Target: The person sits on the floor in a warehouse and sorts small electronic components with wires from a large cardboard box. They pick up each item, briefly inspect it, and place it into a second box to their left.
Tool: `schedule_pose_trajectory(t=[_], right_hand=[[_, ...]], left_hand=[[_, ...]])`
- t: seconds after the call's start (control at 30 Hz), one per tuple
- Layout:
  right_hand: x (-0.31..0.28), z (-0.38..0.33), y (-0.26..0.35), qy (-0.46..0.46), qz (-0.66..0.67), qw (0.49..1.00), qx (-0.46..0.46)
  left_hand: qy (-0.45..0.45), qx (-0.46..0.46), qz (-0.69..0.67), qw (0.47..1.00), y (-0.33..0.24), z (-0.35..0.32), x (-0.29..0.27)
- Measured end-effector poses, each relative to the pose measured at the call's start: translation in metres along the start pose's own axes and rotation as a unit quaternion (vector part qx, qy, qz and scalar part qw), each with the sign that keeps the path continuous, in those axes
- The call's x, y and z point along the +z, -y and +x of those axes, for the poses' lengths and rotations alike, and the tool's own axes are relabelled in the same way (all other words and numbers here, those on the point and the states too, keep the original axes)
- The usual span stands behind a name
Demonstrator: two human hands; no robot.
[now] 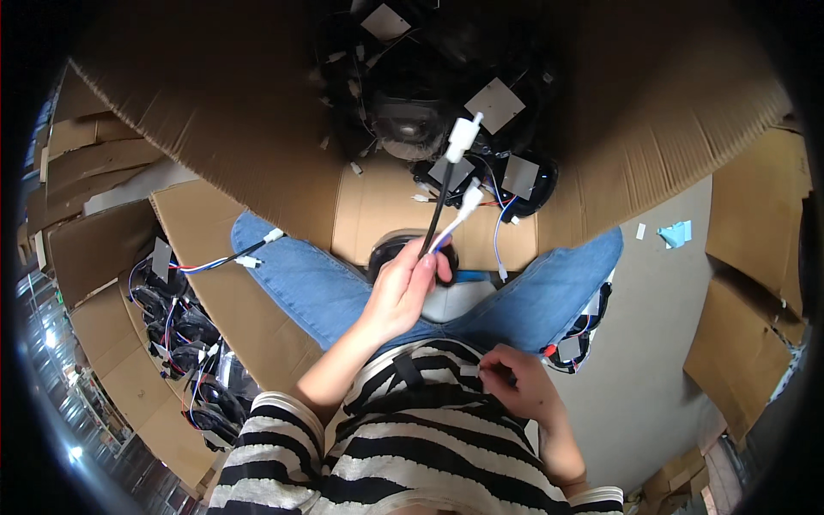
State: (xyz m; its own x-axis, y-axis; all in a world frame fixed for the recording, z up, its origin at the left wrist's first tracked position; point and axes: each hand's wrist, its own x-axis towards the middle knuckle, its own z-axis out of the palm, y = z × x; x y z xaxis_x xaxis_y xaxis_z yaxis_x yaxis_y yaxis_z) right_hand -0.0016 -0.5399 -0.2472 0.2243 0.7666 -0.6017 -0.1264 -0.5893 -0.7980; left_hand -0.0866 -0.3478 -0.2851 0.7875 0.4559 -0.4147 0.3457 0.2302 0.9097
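Holding up a black cable with white plastic connectors [453, 184] over the lap.
The left hand [403, 292] pinches the cable's near end; the right hand [515, 386] pinches a small white piece at the striped shirt [403, 446]. Likely mid-inspection; next calls for joining carefully.

The cable [439, 210] looks like matt black rubber, its plugs [462, 137] smooth white plastic; the box [257, 146] is rough brown cardboard with corrugated edges; the lamps [412, 120] are glossy black plastic with grey paper labels; the jeans [318, 287] are blue denim; the shirt [412, 446] is soft striped knit cloth.
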Motion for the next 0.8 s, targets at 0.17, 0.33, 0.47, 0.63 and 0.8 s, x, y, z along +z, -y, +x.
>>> schedule_pose_trajectory(t=[0.17, 0.33, 0.47, 0.63, 0.8], right_hand=[[-0.002, -0.014, 0.024, -0.028, -0.025, 0.996, -0.076], [-0.006, -0.013, 0.039, -0.078, -0.019, 0.982, -0.169], [-0.01, -0.016, 0.042, -0.105, -0.021, 0.971, -0.216], [-0.01, -0.018, 0.042, -0.127, -0.013, 0.97, -0.207], [-0.005, -0.019, 0.041, -0.15, 0.052, 0.971, -0.179]], left_hand=[[0.086, -0.013, -0.049, 0.995, -0.011, -0.034, -0.012], [0.16, -0.036, -0.109, 0.98, -0.026, -0.048, -0.013], [0.214, -0.058, -0.091, 0.971, -0.027, -0.047, -0.011], [0.227, -0.059, -0.135, 0.963, -0.021, -0.049, -0.004], [0.195, -0.053, -0.196, 0.959, -0.018, -0.054, 0.0]])
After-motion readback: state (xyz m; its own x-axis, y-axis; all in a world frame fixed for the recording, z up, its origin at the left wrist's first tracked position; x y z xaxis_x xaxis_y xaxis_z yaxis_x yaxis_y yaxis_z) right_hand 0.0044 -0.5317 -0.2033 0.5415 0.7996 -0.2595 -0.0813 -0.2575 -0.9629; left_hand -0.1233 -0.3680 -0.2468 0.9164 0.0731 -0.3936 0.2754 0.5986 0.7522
